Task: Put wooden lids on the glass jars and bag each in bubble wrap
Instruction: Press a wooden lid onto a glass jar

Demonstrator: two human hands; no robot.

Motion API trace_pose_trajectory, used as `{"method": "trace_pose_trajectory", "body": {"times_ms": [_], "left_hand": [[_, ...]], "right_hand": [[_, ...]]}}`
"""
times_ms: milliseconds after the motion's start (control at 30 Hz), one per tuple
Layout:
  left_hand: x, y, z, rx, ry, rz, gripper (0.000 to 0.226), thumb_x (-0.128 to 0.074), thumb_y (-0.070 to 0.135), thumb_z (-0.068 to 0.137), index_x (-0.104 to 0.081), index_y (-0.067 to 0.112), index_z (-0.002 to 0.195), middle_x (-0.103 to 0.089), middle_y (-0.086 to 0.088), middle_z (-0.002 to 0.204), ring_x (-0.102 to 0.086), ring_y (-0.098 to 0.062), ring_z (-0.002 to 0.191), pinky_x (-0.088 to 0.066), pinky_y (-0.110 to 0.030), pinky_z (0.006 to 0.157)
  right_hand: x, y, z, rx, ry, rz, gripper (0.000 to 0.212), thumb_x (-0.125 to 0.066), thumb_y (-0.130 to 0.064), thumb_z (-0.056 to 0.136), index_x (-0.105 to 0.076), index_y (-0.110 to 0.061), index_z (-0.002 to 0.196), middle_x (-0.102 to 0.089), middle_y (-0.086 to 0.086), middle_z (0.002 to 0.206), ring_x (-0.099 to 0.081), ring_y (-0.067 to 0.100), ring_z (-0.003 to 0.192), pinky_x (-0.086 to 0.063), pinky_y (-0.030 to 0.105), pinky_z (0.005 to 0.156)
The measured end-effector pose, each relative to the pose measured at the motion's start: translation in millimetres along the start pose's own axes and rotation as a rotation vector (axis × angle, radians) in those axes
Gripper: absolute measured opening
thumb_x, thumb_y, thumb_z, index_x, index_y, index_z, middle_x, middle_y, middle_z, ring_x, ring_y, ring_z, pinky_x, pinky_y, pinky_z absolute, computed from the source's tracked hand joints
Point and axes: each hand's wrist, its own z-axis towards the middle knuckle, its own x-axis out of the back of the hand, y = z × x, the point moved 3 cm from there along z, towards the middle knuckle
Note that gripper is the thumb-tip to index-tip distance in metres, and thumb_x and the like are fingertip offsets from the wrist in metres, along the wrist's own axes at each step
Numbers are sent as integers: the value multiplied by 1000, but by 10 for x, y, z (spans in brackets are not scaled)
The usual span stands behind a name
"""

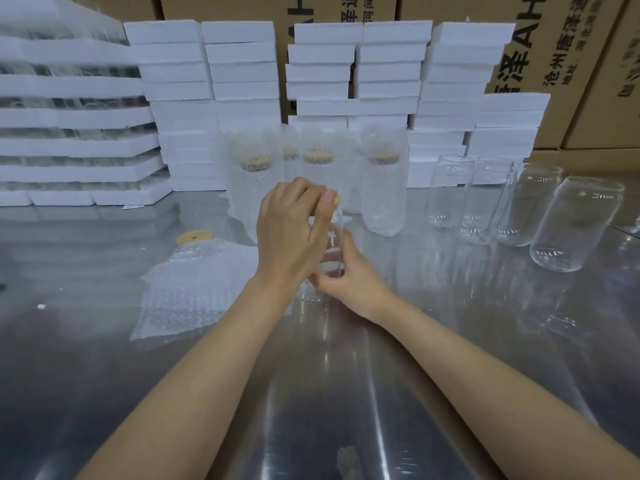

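Note:
A clear glass jar [332, 247] stands on the steel table [450, 341] at the centre. My left hand [294, 233] grips a wooden lid [335, 197] on top of the jar's mouth, and most of the lid is hidden under my fingers. Around the jar's lower body curl the fingers of my right hand [349, 278]. A flat pile of bubble wrap bags [194, 285] lies to the left, with a loose wooden lid [194, 237] at its far edge. Behind stand lidded jars bagged in bubble wrap [382, 188].
Several bare glass jars [571, 223] stand at the right. Stacks of white foam trays [388, 74] line the back, with more foam layers [69, 133] at the left. Cardboard boxes [588, 64] rise behind them.

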Motion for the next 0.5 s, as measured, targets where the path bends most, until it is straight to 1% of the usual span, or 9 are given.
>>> {"method": "trace_pose_trajectory", "body": {"times_ms": [100,167,233,267,300,333,367,433,500], "left_hand": [[24,-19,7,-2,0,-49,48,-26,33,101,-71,17,98,-67,7,97,-59,-11,97,-26,-34,111],[38,-75,-70,15,-24,-131,50,-20,34,102,-65,17,117,-64,8,116,-53,-6,117,-14,-34,118],[25,-187,-195,66,-87,-139,51,-17,38,103,-37,19,145,-42,7,146,-31,-5,139,-7,-33,120],[16,-268,-258,122,-128,-110,52,-18,39,103,-22,20,151,-29,6,154,-23,-6,143,-9,-33,120],[13,-363,-308,194,-161,-62,53,-22,37,104,-15,20,153,-23,3,157,-21,-11,143,-15,-34,118],[24,-459,-338,263,-186,5,52,-28,34,103,-19,18,152,-26,-2,155,-27,-17,139,-23,-36,114],[43,-537,-344,307,-208,93,47,-36,29,102,-31,16,147,-35,-6,148,-36,-23,133,-29,-38,108],[41,-653,-334,346,-284,275,31,-47,24,96,-57,15,124,-52,-7,126,-51,-27,114,-38,-39,95],[18,-710,-352,459,-394,356,21,-52,35,92,-63,18,97,-58,-3,106,-58,-27,98,-42,-35,78]], "right_hand": [[8,6,7,-2,-2,4,80,-76,-26,82,-27,-28,145,-50,-2,124,-55,11,114,-51,44,96],[20,17,13,-6,-1,3,83,-78,-26,80,-27,-29,146,-50,-7,119,-56,7,110,-52,38,94],[81,30,39,-3,24,-22,84,-78,-28,80,-26,-27,147,-49,-11,115,-55,5,108,-52,33,91],[135,50,57,-9,46,-38,84,-77,-30,81,-25,-26,147,-48,-10,115,-54,5,108,-53,33,89],[203,81,73,-23,74,-52,84,-77,-30,82,-25,-25,147,-47,-8,116,-54,6,108,-53,33,87],[279,117,82,-38,103,-65,81,-76,-31,82,-25,-27,146,-46,-7,116,-53,9,109,-54,34,85],[358,155,89,-49,133,-74,79,-75,-31,83,-24,-29,144,-45,-5,118,-53,11,111,-54,32,82],[492,233,89,-67,186,-79,80,-73,-30,85,-22,-28,146,-44,-3,121,-52,13,114,-51,28,81],[570,306,98,-83,212,-77,85,-73,-30,85,-18,-23,150,-44,-3,122,-51,13,114,-49,27,84]]}}
